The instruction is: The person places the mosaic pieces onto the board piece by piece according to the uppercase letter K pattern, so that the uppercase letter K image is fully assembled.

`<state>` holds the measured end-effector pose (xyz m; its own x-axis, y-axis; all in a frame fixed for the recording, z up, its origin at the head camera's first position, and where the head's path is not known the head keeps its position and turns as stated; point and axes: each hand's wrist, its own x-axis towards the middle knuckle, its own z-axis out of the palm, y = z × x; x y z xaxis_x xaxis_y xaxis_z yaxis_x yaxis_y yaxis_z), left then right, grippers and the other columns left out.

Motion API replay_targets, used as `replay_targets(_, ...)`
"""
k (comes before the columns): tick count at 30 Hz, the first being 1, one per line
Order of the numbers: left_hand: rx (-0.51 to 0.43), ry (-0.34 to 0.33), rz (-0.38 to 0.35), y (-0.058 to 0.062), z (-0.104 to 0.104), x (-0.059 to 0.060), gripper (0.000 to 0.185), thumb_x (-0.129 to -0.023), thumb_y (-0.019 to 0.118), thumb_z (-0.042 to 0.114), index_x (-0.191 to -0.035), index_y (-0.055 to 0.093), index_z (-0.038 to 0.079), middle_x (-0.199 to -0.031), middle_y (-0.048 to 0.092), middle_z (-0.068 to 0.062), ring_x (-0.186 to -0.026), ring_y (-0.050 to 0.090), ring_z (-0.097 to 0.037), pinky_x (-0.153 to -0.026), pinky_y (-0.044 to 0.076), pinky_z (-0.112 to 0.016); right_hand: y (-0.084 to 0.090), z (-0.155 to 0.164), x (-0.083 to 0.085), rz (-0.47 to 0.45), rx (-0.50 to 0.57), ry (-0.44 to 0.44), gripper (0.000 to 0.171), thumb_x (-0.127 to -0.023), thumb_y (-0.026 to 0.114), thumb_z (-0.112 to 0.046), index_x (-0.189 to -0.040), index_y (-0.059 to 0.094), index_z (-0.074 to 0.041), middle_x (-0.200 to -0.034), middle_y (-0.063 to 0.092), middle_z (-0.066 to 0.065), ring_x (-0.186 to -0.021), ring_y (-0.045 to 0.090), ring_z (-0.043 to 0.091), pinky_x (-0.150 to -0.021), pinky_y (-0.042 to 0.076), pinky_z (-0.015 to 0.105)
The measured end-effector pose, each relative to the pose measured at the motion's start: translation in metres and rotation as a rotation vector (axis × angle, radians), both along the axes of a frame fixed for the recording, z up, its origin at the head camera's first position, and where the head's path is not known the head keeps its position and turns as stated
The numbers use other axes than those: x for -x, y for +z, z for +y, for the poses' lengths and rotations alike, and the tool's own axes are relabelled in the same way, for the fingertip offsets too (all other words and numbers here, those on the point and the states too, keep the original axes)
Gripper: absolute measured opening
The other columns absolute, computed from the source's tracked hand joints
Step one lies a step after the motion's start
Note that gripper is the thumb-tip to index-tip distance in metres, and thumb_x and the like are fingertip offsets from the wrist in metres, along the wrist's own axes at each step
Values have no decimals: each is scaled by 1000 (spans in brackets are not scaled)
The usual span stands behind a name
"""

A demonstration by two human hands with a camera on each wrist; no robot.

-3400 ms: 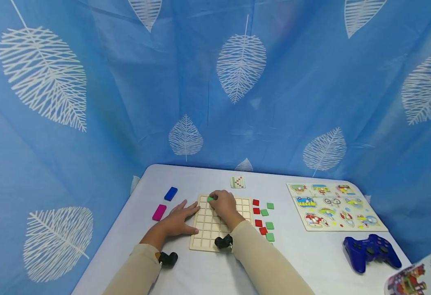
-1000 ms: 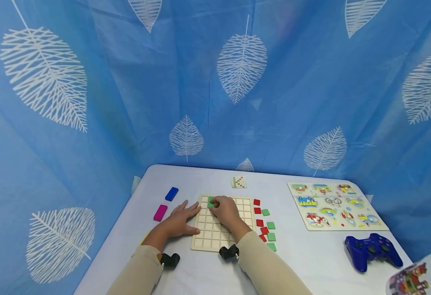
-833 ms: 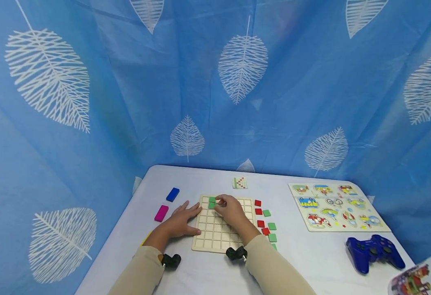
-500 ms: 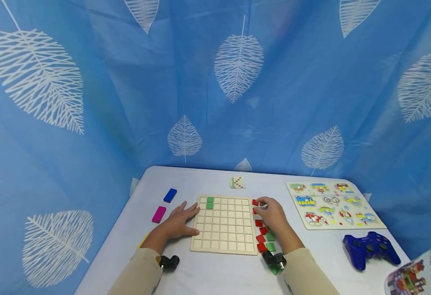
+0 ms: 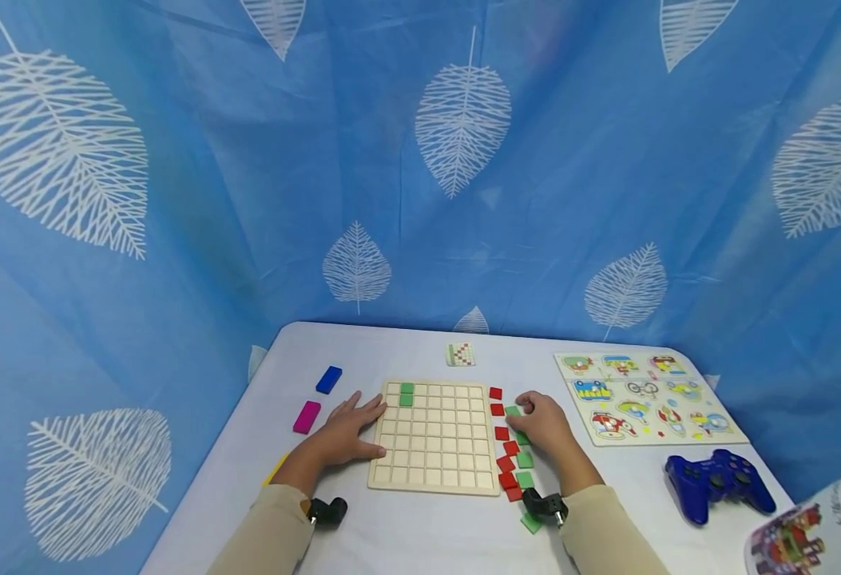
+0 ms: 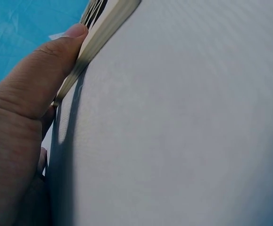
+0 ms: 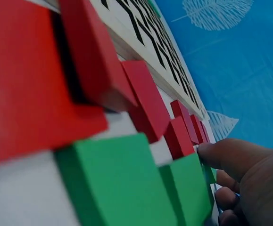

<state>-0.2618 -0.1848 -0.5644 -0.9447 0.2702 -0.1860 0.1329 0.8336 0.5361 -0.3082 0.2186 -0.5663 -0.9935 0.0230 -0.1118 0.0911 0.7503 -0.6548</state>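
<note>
While a loose green tile [image 5: 531, 523] is lying just on the near side of our right wrist, several red tiles [image 5: 501, 433] are crowding the strip between our right hand [image 5: 545, 423] and the board [image 5: 438, 463]; a low-hanging sleeve [image 5: 607, 527] could be dragging them askew. Well apart from it, our left hand [image 5: 347, 431] is lying with its fingers spread against the board's edge, bracing it, we judge; should that pressure be slackening, the board might be sliding. Our right thumb and forefinger are standing close about another green tile [image 5: 512, 410], though we cannot tell whether they are pinching it; a poor grip could be dropping it or nudging its neighbours. Between our hands, nearer the left, two green squares [image 5: 407, 388] are sitting in board cells, where a jolt might be unseating them. Beyond both hands, a patterned card [image 5: 460, 354] is lying.
</note>
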Motion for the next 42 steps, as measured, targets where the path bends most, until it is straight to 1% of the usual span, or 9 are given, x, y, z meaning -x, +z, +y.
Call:
replay_targets(8,-7,21,13,2,-4,1,95,-80,85,57,-161,40,38,-173,26,13,-164,4,-35,-119,23,-77,3,-9,0,43,-13,-22,37,-91,79,-28,-119,70,-6,-108,63,12,-100,55,28,-86,50,42)
replay_targets(11,-2,16,3,2,-5,1,94,-81,84,57,-161,39,40,-174,24,14,-164,3,-35,-119,23,-77,3,-13,0,48,9,-45,36,-92,78,-27,-120,69,-5,-107,65,12,-99,57,28,-84,52,40)
replay_targets(14,2,6,-3,3,-6,2,94,-81,83,59,-162,38,40,-174,24,14,-164,3,-35,-119,23,-77,8,-27,-1,60,45,-58,38,-93,77,-26,-124,68,-6,-111,67,11,-100,59,27,-84,55,40)
replay_targets(17,1,1,-2,5,-7,3,94,-82,83,59,-162,38,39,-174,24,13,-164,3,-35,-119,23,-77,14,-56,-2,110,81,-12,39,-93,78,-25,-127,69,-8,-114,68,10,-102,64,25,-87,58,44)
replay_targets(21,-1,-7,-9,8,-6,5,94,-82,83,59,-162,38,39,-174,24,14,-164,2,-35,-120,22,-76,16,-109,-7,169,125,136,33,-93,78,-19,-125,72,-10,-109,67,6,-101,67,22,-85,58,43)
replay_targets(24,1,-24,-13,6,-6,7,94,-82,82,60,-162,38,38,-174,24,13,-164,2,-35,-120,21,-76,16,-147,-9,168,134,232,33,-93,78,-16,-124,72,-10,-107,65,3,-98,65,19,-84,57,40)
replay_targets(28,3,-36,-12,4,-7,10,93,-83,82,61,-162,38,38,-174,24,13,-164,2,-36,-121,20,-76,15,-180,-11,167,108,265,30,-91,76,-10,-120,72,-7,-105,66,3,-94,62,17,-84,56,40)
replay_targets(33,1,-30,-14,4,-9,11,93,-82,82,61,-162,39,37,-174,24,13,-164,2,-37,-120,21,-76,9,-193,-12,173,78,257,22,-90,75,-8,-112,75,-9,-101,65,2,-90,59,16,-82,53,39)
replay_targets(42,3,-27,-25,12,-8,9,93,-83,83,58,-162,38,38,-174,24,12,-164,2,-37,-120,23,-76,9,-196,-11,168,66,260,21,-92,73,-8,-112,78,-12,-97,62,-1,-86,55,14,-78,50,35)
